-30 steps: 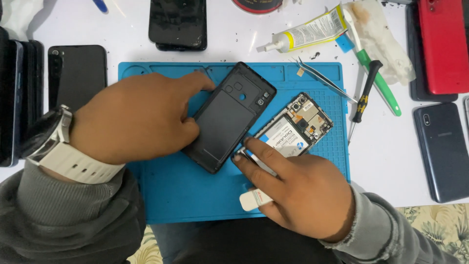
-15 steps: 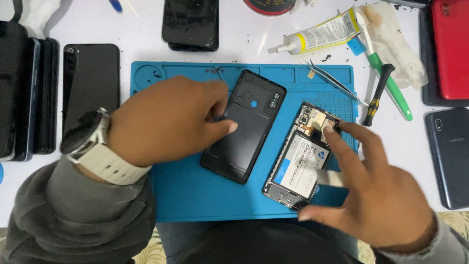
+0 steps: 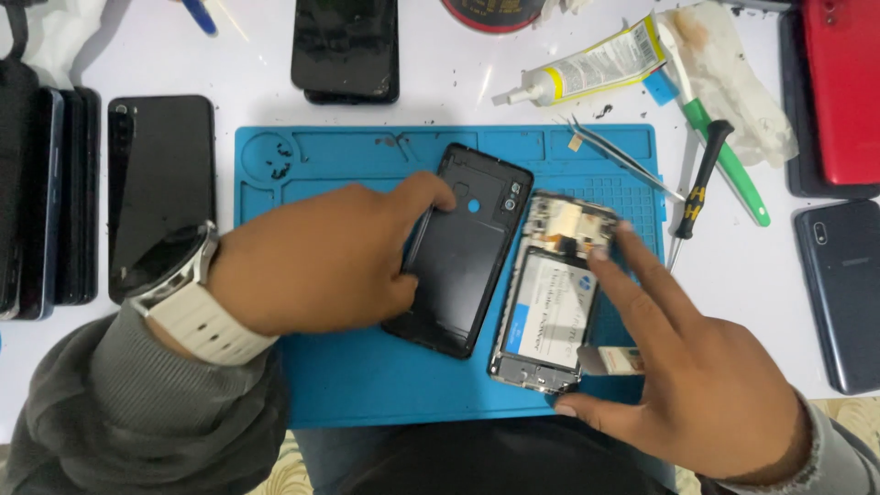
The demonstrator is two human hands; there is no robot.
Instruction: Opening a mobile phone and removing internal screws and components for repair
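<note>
Red phone [image 3: 843,92] cut by edge

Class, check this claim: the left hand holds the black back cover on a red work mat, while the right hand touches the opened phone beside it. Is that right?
Not quite. In the head view the work mat is blue, not red. The rest stands: the left hand holds the black back cover, and the right hand touches the opened phone beside it.

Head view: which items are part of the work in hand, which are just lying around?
In hand:
- black back cover, under the left hand
- opened phone, touched by the right hand
- blue mat beneath both

Lying about:
- glue tube
- tweezers
- black screwdriver
- red phone
- black phone left of the mat
</note>
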